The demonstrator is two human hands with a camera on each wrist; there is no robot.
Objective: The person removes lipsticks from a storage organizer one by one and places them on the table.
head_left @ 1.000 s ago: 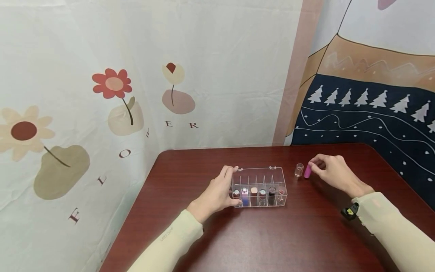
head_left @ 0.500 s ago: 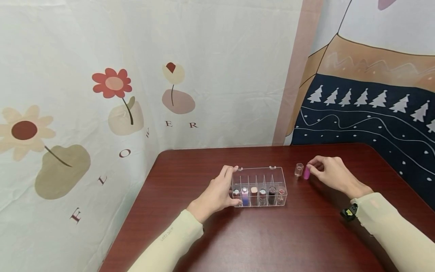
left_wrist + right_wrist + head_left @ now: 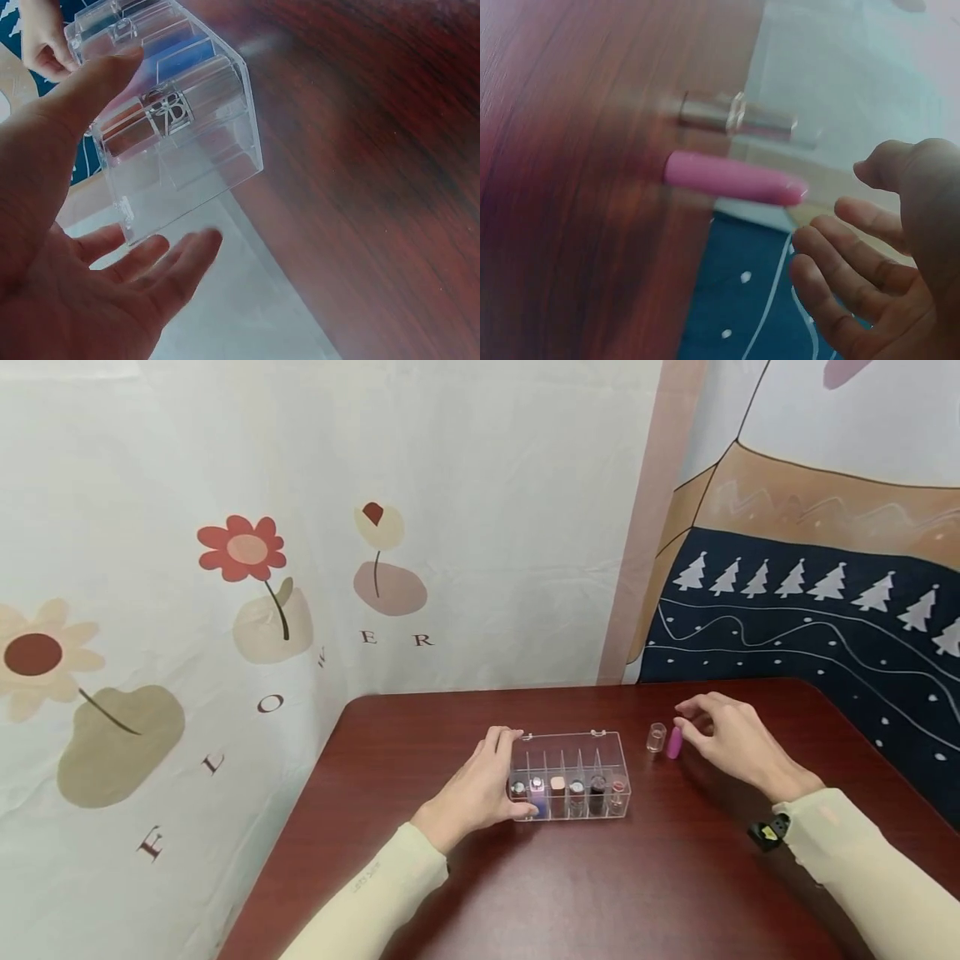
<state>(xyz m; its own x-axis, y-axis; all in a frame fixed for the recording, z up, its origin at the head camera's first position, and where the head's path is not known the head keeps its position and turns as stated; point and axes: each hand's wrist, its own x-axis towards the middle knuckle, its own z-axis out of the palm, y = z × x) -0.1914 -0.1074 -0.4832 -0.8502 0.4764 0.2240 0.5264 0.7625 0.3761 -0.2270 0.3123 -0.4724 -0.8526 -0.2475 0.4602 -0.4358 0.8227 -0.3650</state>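
Observation:
A clear plastic cosmetics case (image 3: 570, 777) with dividers holds several small lipstick-like tubes in its compartments. My left hand (image 3: 476, 789) holds the case at its left end, thumb on the front face and fingertips at the back edge. In the left wrist view, the thumb (image 3: 112, 79) lies across the case, the other fingers spread below it. A pink tube (image 3: 731, 178) with a rounded tip stands upright on the table, right of the case. Beside it stands a clear tube (image 3: 656, 737) with a ring around it. My right hand (image 3: 877, 255) is just right of the pink tube, apart from it, fingers loosely bent.
The dark red wooden table (image 3: 600, 885) ends at a back edge against a pale flower-printed cloth (image 3: 487, 527). A navy cloth with white trees (image 3: 795, 627) hangs at the right. A dark device (image 3: 768, 833) sits at my right wrist.
My right hand has let go of the pink tube, which now stands on its own near the clear tube. My left hand stays on the case. The head view has shifted slightly.

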